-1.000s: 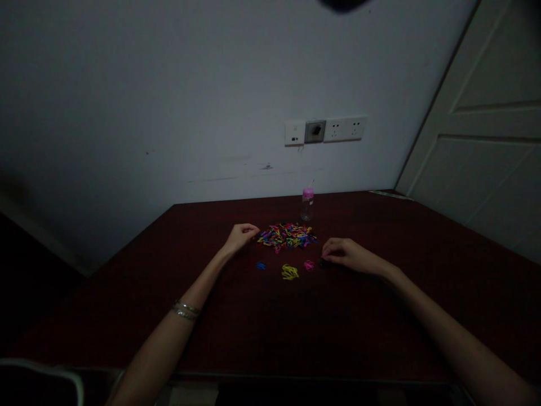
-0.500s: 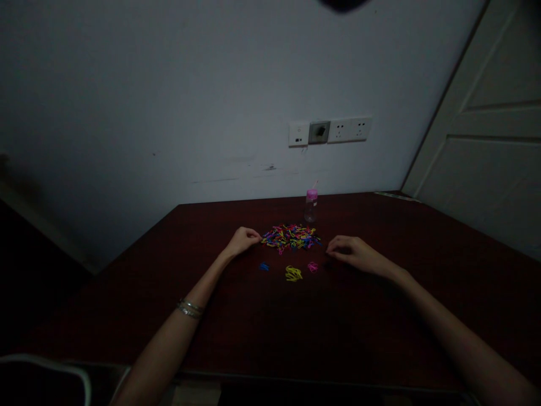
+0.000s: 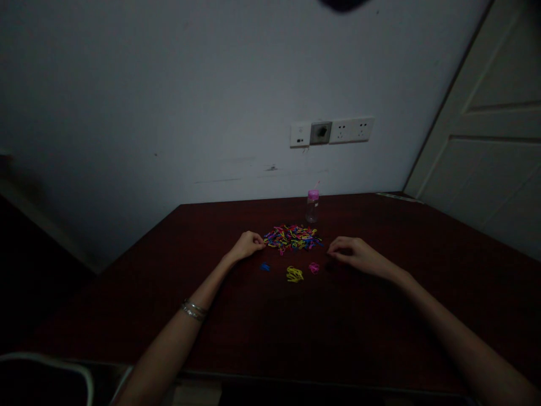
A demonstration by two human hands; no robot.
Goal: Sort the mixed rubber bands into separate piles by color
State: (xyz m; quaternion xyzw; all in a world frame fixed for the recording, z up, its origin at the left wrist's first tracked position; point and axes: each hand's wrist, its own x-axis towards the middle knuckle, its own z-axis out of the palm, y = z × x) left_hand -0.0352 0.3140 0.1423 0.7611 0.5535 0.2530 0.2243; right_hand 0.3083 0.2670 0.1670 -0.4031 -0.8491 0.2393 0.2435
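Found partly separated by colour: a small cluster of blue loops (image 3: pixel 265 267), a larger cluster of yellow loops (image 3: pixel 295 274) and a small cluster of pink loops (image 3: pixel 314 268), laid apart in a loose row on the near side of a wide heap of mixed-colour loops (image 3: pixel 291 238); judged to be at an early stage, with far more in the heap than in the three clusters together; red, yellow, blue, pink, purple and dark pieces visible in the heap, with much left unseparated by appearance; also noted, a dark patch (image 3: pixel 330 266) just below the fingertips on the right, too dim to identify as pieces or shadow.

Left hand (image 3: pixel 247 246) at the left edge of the heap, thumb and forefinger drawn together against the outermost pieces; cannot confirm any piece between them. Right hand (image 3: pixel 357 254) just beyond the right edge of the heap, fingers curled and thumb close beneath; cannot confirm contents or full closure.

Pieces thin, narrow and elongated, mostly closed loops, tangled and overlapping; rubber or plastic by look, not verifiable in this light. Behind the heap, upright, a clear cylindrical bottle with a pink lid (image 3: pixel 312 208), with a thin stick or straw above; beneath all, a dark red-brown table (image 3: pixel 270 327), flat and smooth; beyond, a pale, scuffed wall (image 3: pixel 211 113), with white rectangular socket plates (image 3: pixel 350 130).
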